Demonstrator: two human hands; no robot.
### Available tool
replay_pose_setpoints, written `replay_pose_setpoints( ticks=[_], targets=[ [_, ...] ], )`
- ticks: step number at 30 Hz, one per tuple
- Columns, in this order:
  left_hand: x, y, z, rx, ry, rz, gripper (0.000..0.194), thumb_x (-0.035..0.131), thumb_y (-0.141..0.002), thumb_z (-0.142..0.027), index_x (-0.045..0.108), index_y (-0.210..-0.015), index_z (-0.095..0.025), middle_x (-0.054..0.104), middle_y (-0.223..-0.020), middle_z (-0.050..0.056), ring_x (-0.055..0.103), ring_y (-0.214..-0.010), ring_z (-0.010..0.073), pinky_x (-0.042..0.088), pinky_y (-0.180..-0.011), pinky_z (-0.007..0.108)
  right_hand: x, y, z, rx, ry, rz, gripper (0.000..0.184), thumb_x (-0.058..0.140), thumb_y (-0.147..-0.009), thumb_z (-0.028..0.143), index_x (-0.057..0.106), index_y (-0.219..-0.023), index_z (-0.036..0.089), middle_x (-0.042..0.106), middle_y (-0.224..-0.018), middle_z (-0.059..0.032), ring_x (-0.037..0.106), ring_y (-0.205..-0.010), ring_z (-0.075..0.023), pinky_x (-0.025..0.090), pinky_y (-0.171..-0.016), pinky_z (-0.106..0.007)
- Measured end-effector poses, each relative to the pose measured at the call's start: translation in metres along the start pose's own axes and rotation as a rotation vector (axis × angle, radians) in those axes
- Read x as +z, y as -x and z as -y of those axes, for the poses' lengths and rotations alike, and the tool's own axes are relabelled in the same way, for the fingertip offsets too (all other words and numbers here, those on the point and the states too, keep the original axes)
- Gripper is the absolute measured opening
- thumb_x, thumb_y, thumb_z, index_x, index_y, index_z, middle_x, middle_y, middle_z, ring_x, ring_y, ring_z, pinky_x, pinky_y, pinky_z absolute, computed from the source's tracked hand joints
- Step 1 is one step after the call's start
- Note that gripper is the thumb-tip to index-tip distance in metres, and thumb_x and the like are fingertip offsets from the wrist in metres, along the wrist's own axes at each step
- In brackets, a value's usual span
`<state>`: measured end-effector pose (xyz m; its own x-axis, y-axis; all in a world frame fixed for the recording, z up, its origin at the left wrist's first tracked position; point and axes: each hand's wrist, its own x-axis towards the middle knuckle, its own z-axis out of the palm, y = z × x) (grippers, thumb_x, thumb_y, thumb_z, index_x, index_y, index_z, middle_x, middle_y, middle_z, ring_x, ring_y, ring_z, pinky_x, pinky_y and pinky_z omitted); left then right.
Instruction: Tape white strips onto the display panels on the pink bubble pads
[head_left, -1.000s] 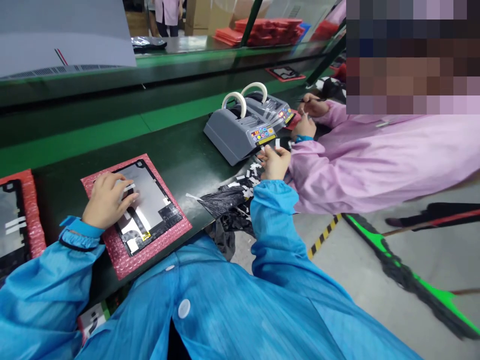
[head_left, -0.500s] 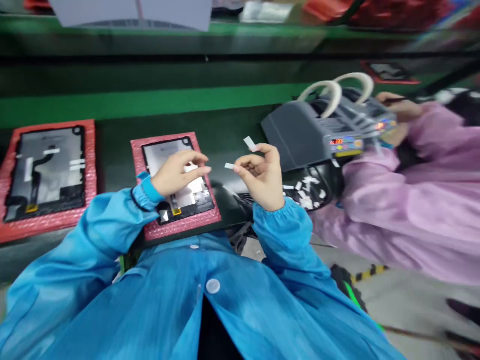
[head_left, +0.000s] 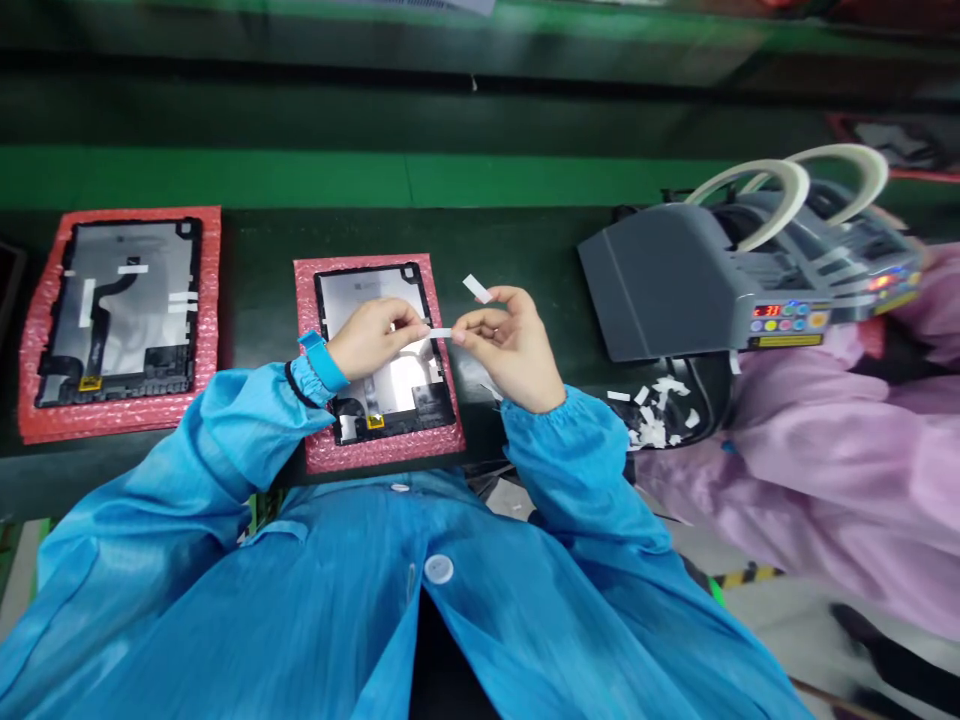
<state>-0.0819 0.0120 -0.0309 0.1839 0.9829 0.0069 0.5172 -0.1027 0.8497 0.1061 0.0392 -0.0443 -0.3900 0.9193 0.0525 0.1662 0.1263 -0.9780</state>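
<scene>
My left hand [head_left: 375, 337] and my right hand [head_left: 504, 345] meet over a tablet back panel [head_left: 381, 350] that lies on a red bubble-wrap pad [head_left: 315, 430]. Both pinch the ends of a short white tape strip [head_left: 439, 333] between thumb and fingers. A second white tape strip [head_left: 477, 288] sticks up from the fingertips of my right hand. Both arms wear blue sleeves.
Another tablet panel [head_left: 124, 305] on a red pad lies to the left on the dark green bench. A grey tape dispenser [head_left: 720, 275] with white tape rolls stands at the right, tape scraps [head_left: 654, 418] in a black bag below it. A co-worker's pink sleeve [head_left: 840, 480] fills the right.
My right hand came back from the tape dispenser with two strips. My left hand lifted off the panel and took hold of one strip's end. The view swung left.
</scene>
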Motion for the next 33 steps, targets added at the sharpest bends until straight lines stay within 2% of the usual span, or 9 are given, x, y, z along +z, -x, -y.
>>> replay_pose_setpoints(
  ticks=[3,6,11,15,24,33],
  targets=[
    [0.002,-0.001,-0.001,-0.033,-0.010,0.021,0.017,0.058,-0.081,-0.026,0.059,-0.068,-0.016,0.054,-0.060,-0.004,0.050,-0.062,0.0101,0.041,-0.065,0.024,0.001,-0.002,-0.003,0.021,-0.006,0.008,0.052,0.071,-0.069,0.044,0.031,-0.098,0.027,0.056,-0.073,0.0060,0.060,-0.063,-0.0116,0.050,-0.062,-0.028],
    [0.007,-0.002,0.000,-0.045,-0.113,0.026,0.015,0.058,-0.081,-0.024,0.060,-0.070,-0.015,0.055,-0.067,-0.001,0.051,-0.069,0.0126,0.043,-0.072,0.028,0.002,-0.003,-0.009,0.049,-0.005,0.004,0.051,0.070,-0.070,0.037,0.029,-0.098,0.027,0.055,-0.072,0.0068,0.060,-0.063,-0.0113,0.049,-0.062,-0.028],
    [0.021,-0.006,0.000,-0.138,-0.401,0.032,0.015,0.057,-0.081,-0.024,0.063,-0.072,-0.015,0.056,-0.090,0.008,0.048,-0.098,0.0251,0.038,-0.087,0.041,0.005,-0.006,-0.027,0.157,0.044,-0.011,0.049,0.067,-0.067,0.026,0.026,-0.095,0.026,0.054,-0.068,0.0081,0.060,-0.060,-0.0114,0.048,-0.062,-0.028],
    [0.027,-0.008,-0.001,-0.234,-0.488,0.087,0.018,0.054,-0.083,-0.026,0.065,-0.074,-0.015,0.054,-0.097,0.010,0.043,-0.107,0.0306,0.036,-0.088,0.046,0.010,-0.010,-0.036,0.210,0.100,-0.030,0.046,0.063,-0.066,0.020,0.026,-0.093,0.025,0.054,-0.062,0.0094,0.057,-0.054,-0.0108,0.048,-0.059,-0.028],
    [0.029,-0.007,-0.003,-0.253,-0.543,0.110,0.020,0.052,-0.085,-0.027,0.066,-0.077,-0.015,0.055,-0.102,0.011,0.042,-0.110,0.0318,0.035,-0.089,0.047,0.012,-0.011,-0.032,0.223,0.206,-0.043,0.044,0.057,-0.065,0.013,0.029,-0.097,0.023,0.054,-0.061,0.0083,0.058,-0.056,-0.0126,0.047,-0.060,-0.029],
    [0.032,-0.006,-0.003,-0.227,-0.562,0.097,0.020,0.052,-0.084,-0.025,0.065,-0.074,-0.014,0.056,-0.100,0.012,0.043,-0.110,0.0333,0.034,-0.090,0.048,0.015,-0.013,-0.030,0.229,0.330,-0.013,0.045,0.056,-0.064,0.013,0.032,-0.101,0.021,0.054,-0.060,0.0078,0.053,-0.052,-0.0118,0.042,-0.059,-0.028]
  ],
)
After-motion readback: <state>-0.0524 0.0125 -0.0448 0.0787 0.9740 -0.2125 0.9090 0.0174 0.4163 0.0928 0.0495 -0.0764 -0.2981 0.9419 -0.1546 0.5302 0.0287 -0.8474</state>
